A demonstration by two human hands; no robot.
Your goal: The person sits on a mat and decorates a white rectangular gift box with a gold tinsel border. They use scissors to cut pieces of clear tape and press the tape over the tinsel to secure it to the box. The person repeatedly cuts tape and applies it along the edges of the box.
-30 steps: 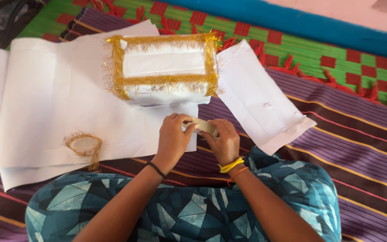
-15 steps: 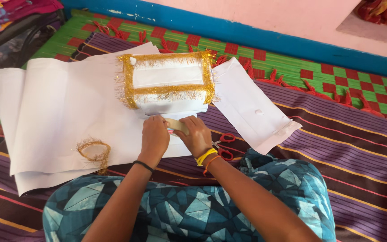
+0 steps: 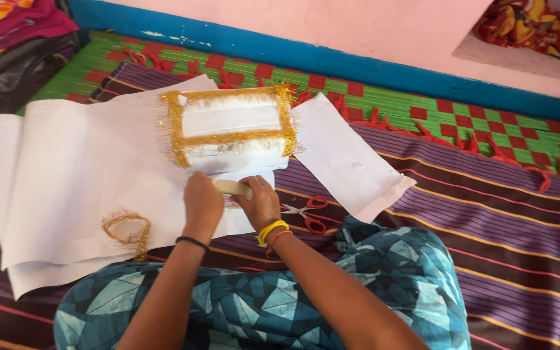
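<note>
2 hands grip 1 tape roll (image 3: 233, 188) just below the tinsel-edged white box (image 3: 228, 126): left hand (image 3: 202, 202) and right hand (image 3: 260, 202) each clasp an end. Its long axis runs left-right along the box's near side, both hands equally close; red scissors (image 3: 306, 214) lie right of the box's near corner.

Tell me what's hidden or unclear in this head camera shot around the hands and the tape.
- Tape roll: mostly covered by the left hand and right hand; its loose end is not visible.
- Scissors: blade tips hidden behind the right hand.
- Tinsel-edged box: far side faces away.
- Cloth pile: cut off by the top edge.
</note>
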